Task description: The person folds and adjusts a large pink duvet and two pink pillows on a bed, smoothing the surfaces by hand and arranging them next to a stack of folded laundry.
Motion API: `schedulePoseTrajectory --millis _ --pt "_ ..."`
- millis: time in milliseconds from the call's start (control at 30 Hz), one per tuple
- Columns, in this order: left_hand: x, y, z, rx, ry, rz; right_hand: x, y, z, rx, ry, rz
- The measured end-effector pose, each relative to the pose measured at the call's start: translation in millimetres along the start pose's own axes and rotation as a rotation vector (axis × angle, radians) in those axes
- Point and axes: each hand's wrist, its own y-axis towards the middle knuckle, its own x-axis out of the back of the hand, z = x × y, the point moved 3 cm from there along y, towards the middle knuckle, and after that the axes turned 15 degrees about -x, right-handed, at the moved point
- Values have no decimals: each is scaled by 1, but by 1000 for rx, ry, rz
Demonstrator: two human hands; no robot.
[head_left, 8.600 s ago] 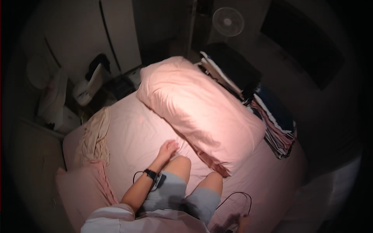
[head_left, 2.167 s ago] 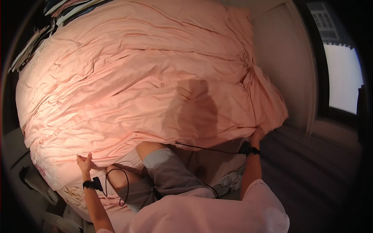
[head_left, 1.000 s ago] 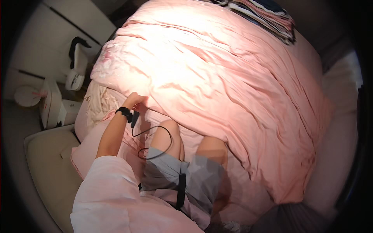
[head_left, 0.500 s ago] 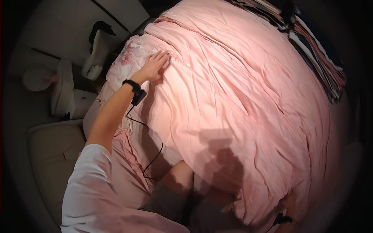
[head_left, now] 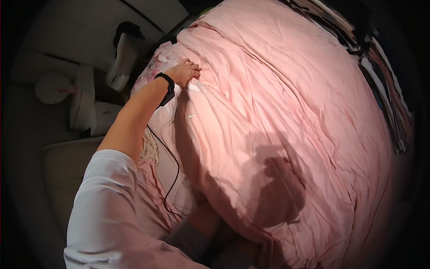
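My left hand [head_left: 185,73] is at the far left edge of a large pink quilt [head_left: 268,103], its fingers curled and closed on the fabric. Below the hand the quilt's edge hangs in a fold, with thin white trim beside it. A floral white-and-pink cloth [head_left: 157,60] lies beside and under my wrist. Around that wrist is a black band [head_left: 168,87], and a thin black cable [head_left: 177,168] runs from near it down toward my legs. My right hand is out of sight.
Hanging clothes [head_left: 387,89] line the far right side. At the left stand a beige padded seat [head_left: 67,179], a white box-like piece [head_left: 105,116] and a round white object [head_left: 53,87]. My bent legs [head_left: 201,224] are at the quilt's near edge, and a shadow falls across it.
My left hand went from lying flat with fingers outstretched to gripping the quilt's edge, which is now bunched up there. My right forearm has left the lower right of the view.
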Motion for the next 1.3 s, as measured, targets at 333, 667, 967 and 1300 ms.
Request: schedulePoseTrajectory --millis 333,667,967,1300 --pt "40 17 57 202 -60 608 74 25 -121 -223 -35 -281" --pt "71 136 -103 -185 -343 -38 55 39 -137 -85 -48 -746" --pt "188 236 -366 -487 -752 -70 113 8 -147 -141 388 -240" --pt "231 323 -549 -622 -803 130 -5 31 -270 -119 -3 -406"
